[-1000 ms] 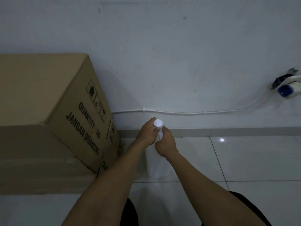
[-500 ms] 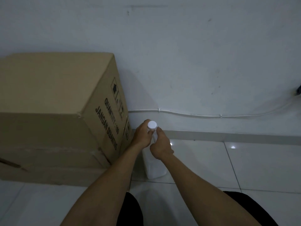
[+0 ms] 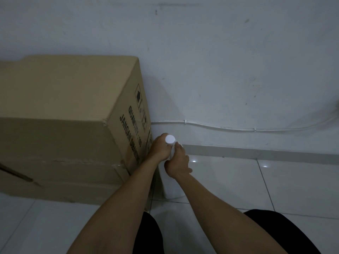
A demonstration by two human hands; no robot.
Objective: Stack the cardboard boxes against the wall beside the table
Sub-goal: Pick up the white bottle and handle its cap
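1. Because the top cardboard box already sits on the lower box, the pile is up against the wall. The pile is on the left, on the floor.
2. The top box sticks out a little past the one under it on the right side. If someone bumps it there, it could tip or slide off.
3. Just to the right of the boxes stands a white bottle with a round white cap. It is very near the pile; I cannot tell if it touches.
4. The left hand is curled round the neck of the bottle, under the cap. The right hand is curled round it too, a bit lower. Both hands hold the bottle and nothing else.
5. If the hands pull the bottle up fast, an arm could knock the corner of the top box and push it crooked.
6. If the cap is loose, whatever is inside might spill on the shiny floor. Then the floor would be slippery and the bottom box could get wet and go soft.
7. A white cable runs low along the wall. A box shoved hard there could squash it.
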